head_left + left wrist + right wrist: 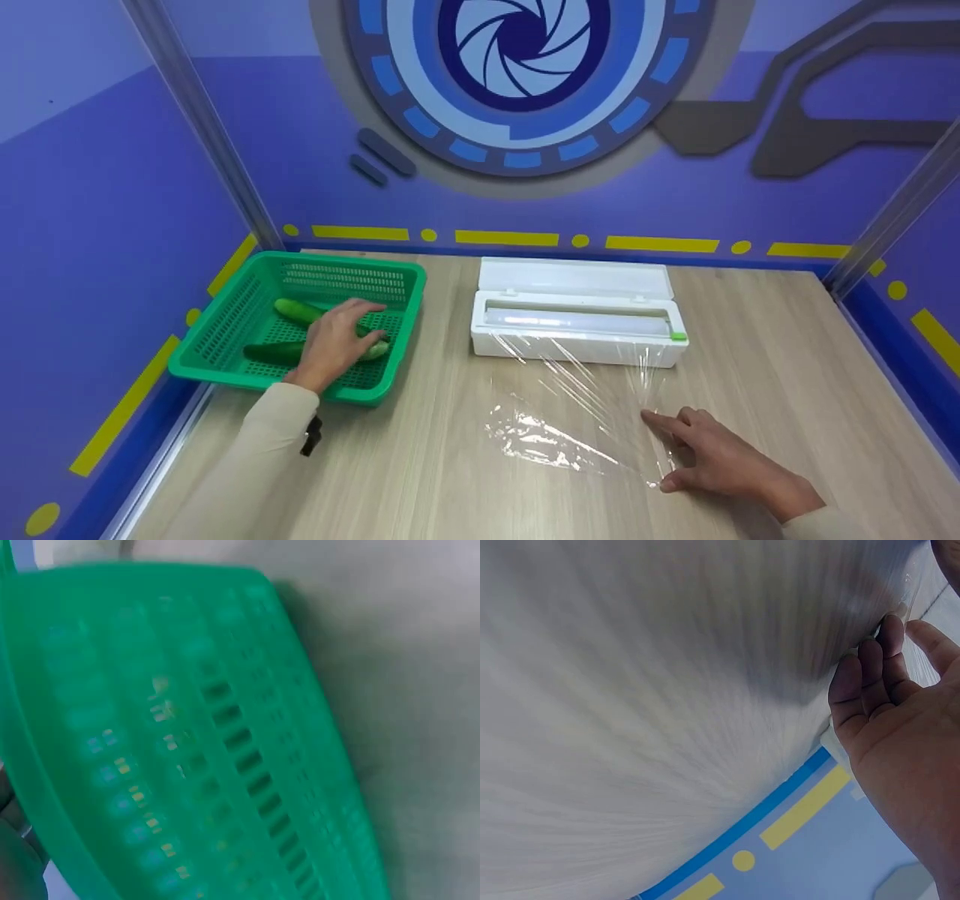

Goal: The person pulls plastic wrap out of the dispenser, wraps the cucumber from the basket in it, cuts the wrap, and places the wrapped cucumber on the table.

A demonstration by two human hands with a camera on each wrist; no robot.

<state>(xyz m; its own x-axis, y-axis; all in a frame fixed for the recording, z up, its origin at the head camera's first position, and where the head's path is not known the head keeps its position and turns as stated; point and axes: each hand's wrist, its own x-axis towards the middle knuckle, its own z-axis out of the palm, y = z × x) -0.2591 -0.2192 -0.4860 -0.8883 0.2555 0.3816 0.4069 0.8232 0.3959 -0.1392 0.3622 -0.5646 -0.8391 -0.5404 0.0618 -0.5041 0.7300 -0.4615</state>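
Observation:
Over the green basket point(409, 315), my left hand point(334, 341) reaches down toward the cucumbers, its thumb and forefinger apart. One cucumber point(296, 310) lies toward the back; a darker cucumber point(270, 353) lies in front, partly covered by the hand. In the left wrist view the basket's slotted wall point(225, 716) fills most of the picture, blurred. My right hand point(712, 457) rests low at the right edge of a sheet of cling film point(551, 435), forefinger and thumb spread and touching it. In the right wrist view, the fingers point(870, 675) bend slightly near the tabletop.
A white cling film dispenser point(585, 349) stands at the back middle, lid point(574, 276) raised, the film running from its roll point(577, 320) toward me. A green slider point(678, 337) sits at its right end. Blue printed walls point(510, 202) bound the wooden table point(780, 360).

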